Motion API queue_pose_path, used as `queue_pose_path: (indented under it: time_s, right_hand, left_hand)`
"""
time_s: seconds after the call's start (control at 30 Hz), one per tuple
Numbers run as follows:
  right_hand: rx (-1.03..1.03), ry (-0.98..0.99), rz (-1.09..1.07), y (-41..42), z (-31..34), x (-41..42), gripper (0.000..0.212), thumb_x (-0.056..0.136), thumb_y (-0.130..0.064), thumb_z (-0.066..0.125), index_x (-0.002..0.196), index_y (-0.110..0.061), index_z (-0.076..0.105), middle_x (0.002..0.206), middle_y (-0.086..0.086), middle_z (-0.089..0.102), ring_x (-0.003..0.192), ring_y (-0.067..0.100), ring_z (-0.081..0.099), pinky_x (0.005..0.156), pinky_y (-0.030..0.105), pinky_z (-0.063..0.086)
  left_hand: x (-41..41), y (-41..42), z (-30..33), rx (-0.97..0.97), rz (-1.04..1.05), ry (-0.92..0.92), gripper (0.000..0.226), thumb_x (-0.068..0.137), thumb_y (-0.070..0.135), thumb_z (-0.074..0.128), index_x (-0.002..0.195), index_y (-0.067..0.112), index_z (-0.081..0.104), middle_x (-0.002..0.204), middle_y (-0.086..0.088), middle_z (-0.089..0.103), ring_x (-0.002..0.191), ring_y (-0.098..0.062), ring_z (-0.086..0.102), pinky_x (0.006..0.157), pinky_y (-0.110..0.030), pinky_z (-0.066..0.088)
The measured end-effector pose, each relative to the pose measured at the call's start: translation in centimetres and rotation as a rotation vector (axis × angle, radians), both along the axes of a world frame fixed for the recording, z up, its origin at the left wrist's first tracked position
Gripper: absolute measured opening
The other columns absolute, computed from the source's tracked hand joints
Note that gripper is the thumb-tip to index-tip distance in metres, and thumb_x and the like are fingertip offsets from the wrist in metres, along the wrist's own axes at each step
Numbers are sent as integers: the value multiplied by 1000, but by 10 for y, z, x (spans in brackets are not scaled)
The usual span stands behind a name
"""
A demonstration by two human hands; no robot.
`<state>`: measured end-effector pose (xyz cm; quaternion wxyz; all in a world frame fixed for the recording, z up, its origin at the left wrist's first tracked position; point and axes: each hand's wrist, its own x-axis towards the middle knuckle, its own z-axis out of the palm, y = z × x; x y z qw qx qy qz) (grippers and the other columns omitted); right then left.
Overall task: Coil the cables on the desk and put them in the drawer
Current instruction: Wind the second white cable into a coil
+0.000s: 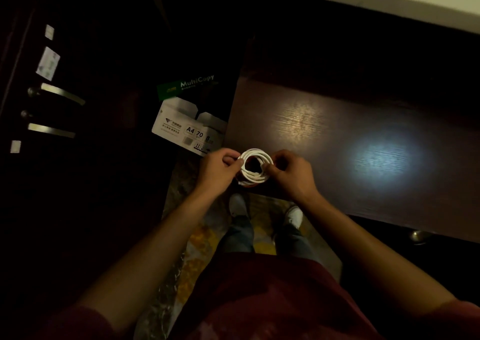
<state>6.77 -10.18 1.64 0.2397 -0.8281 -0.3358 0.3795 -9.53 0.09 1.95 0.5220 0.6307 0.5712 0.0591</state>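
Observation:
A white cable point(255, 177) is wound into a small round coil and held over the near left corner of the dark wooden desk point(350, 137). My left hand point(218, 169) pinches the coil's left side. My right hand point(291, 173) grips its right side, fingers curled around the loops. One short cable end sticks out at the coil's lower left. No drawer can be made out in the dim light.
A cardboard box of A4 paper point(187, 126) stands on the floor left of the desk. A dark door with metal handles point(62, 94) is at far left. My feet in pale shoes point(237, 204) stand on a patterned floor below the desk edge.

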Motion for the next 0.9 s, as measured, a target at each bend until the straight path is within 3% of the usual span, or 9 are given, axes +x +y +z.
queue_pose_path:
  time_s: [0.13,0.23,0.37,0.63,0.77,0.9]
  right_hand:
    - [20,-16,37,-2,2,-3,23,88,-36,74,107,-24,69,94,-5,73,85,11,69,73,30,55]
    - [42,-34,50,-2,3,-4,22,88,-39,74,106,-27,69,92,-8,74,83,9,70,75,35,60]
    - [33,-70,46,-1,8,-4,21,88,-42,72,103,-29,67,86,-11,71,80,9,69,74,39,60]
    - [93,-209,48,-8,34,10,34,91,-43,65,118,-23,64,108,-3,71,91,17,69,77,40,59]
    - [242,-331,83,-25,57,18,45,95,-47,56,132,-22,60,132,1,61,117,19,59,91,46,55]
    - [370,-644,64,-49,87,33,54,99,-46,57,146,-20,51,159,8,40,148,29,35,116,45,35]
  left_hand:
    - [-3,0,-2,42,-32,29,16,91,15,74,105,9,72,84,-7,71,73,-20,69,65,-23,54]
    - [-4,-1,-3,66,-47,32,14,90,17,74,103,11,73,81,0,68,71,-14,68,65,-22,56]
    - [-3,0,1,132,-108,75,17,91,22,73,105,12,73,88,4,67,70,2,58,58,-5,43]
    - [-7,11,13,220,-288,161,30,95,32,67,118,13,67,117,-4,67,93,-18,63,81,-32,52]
    - [-2,15,38,531,-417,118,35,98,35,62,125,14,63,132,-5,57,121,-24,55,95,-29,42]
    - [24,17,87,890,-532,13,49,98,39,52,140,13,53,156,-10,41,149,-30,29,119,-48,29]
